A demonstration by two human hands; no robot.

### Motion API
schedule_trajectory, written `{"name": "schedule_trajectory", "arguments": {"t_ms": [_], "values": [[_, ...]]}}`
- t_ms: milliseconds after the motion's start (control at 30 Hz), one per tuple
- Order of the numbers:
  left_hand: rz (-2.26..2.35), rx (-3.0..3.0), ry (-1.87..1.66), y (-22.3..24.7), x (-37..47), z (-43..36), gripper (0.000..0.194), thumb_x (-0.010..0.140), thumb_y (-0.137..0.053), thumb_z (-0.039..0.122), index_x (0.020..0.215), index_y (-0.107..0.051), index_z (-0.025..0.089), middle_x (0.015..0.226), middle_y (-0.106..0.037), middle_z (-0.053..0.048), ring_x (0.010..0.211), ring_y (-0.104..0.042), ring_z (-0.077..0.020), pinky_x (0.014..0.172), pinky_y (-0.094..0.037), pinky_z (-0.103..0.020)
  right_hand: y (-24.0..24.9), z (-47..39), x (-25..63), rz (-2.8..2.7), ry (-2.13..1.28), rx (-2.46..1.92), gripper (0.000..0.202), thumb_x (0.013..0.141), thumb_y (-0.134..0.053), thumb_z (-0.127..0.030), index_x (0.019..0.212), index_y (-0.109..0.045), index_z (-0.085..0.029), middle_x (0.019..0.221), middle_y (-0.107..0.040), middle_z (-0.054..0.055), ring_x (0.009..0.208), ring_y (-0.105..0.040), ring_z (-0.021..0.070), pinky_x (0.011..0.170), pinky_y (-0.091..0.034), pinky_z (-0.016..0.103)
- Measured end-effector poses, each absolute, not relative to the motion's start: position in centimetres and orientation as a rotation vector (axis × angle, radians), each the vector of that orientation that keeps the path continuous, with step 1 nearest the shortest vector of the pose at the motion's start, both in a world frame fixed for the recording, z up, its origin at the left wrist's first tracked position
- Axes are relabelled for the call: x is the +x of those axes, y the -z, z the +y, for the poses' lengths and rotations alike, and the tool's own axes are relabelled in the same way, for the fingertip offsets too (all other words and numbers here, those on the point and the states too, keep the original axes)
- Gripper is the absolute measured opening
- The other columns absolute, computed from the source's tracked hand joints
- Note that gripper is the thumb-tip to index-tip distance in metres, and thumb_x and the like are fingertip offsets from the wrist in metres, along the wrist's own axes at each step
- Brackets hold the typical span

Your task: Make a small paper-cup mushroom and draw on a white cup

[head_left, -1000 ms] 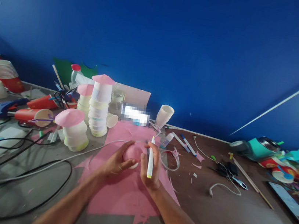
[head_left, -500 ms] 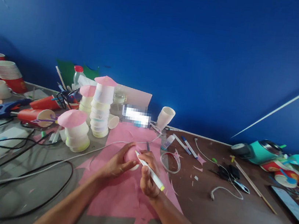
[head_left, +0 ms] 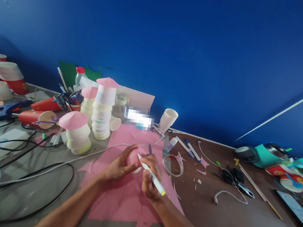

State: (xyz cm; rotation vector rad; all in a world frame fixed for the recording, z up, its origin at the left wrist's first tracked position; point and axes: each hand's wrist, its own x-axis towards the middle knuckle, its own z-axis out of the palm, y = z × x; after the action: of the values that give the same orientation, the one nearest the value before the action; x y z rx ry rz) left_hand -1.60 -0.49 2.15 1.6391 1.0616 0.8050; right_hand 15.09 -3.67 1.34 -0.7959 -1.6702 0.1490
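White cable [head_left: 120,145] crosses the pink paper [head_left: 116,206] beyond your hands; capped cup stacks [head_left: 103,110] stand to the left, glue bottle [head_left: 170,145] to the right. Your right hand [head_left: 153,177] pinches the white marker [head_left: 153,177], tip at the pink piece [head_left: 133,157]. Your left hand [head_left: 120,165] curls round that piece, above the paper. Brown-grey table [head_left: 209,226], blue wall [head_left: 177,49] behind.

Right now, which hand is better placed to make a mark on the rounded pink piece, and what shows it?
Probably the right hand: it grips the white marker with the tip at the pink piece. The left hand is on the piece's left side, seemingly steadying it.
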Motion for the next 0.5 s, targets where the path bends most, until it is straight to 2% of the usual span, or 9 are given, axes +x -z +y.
{"name": "schedule_trajectory", "arguments": {"t_ms": [200, 300, 400, 500], "values": [[1.057, 1.635, -0.825, -1.79, -1.73, -0.45, 0.088, 0.083, -0.068, 0.056, 0.156, -0.037, 0.019, 0.167, -0.036, -0.015, 0.155, -0.031, -0.0357, 0.124, -0.034, -0.052, -1.45, -3.75, 15.35, -1.657, -0.21, -0.873, 0.034, 0.108, -0.032, -0.044, 0.115, -0.061, -0.03, 0.088, -0.062, 0.003, 0.077, -0.062, 0.0217, 0.067, -0.055, 0.038], [1.059, 1.642, -0.858, -1.61, -1.6, -0.41, 0.082, 0.084, -0.066, 0.058, 0.152, -0.043, 0.019, 0.164, -0.042, -0.015, 0.153, -0.036, -0.036, 0.123, -0.035, -0.054, -1.48, -3.72, 15.3, -1.649, -0.228, -0.865, 0.036, 0.108, -0.032, -0.043, 0.115, -0.063, -0.027, 0.089, -0.063, 0.003, 0.078, -0.063, 0.0212, 0.067, -0.055, 0.038], [1.083, 1.662, -0.873, -1.66, -1.42, -0.43, 0.071, 0.085, -0.065, 0.057, 0.146, -0.052, 0.022, 0.158, -0.051, -0.013, 0.148, -0.044, -0.0337, 0.122, -0.037, -0.05, -1.41, -3.65, 15.21, -1.641, -0.249, -0.833, 0.037, 0.108, -0.032, -0.042, 0.116, -0.064, -0.025, 0.089, -0.063, 0.004, 0.079, -0.064, 0.0224, 0.067, -0.057, 0.04], [1.065, 1.685, -0.878, -1.82, -1.35, -0.42, 0.067, 0.086, -0.065, 0.058, 0.142, -0.055, 0.022, 0.151, -0.057, -0.013, 0.142, -0.051, -0.0332, 0.12, -0.041, -0.047, -0.96, -3.6, 15.12, -1.628, -0.29, -0.86, 0.043, 0.108, -0.029, -0.048, 0.11, -0.066, -0.027, 0.087, -0.066, 0.006, 0.08, -0.065, 0.0243, 0.07, -0.059, 0.043]]}}
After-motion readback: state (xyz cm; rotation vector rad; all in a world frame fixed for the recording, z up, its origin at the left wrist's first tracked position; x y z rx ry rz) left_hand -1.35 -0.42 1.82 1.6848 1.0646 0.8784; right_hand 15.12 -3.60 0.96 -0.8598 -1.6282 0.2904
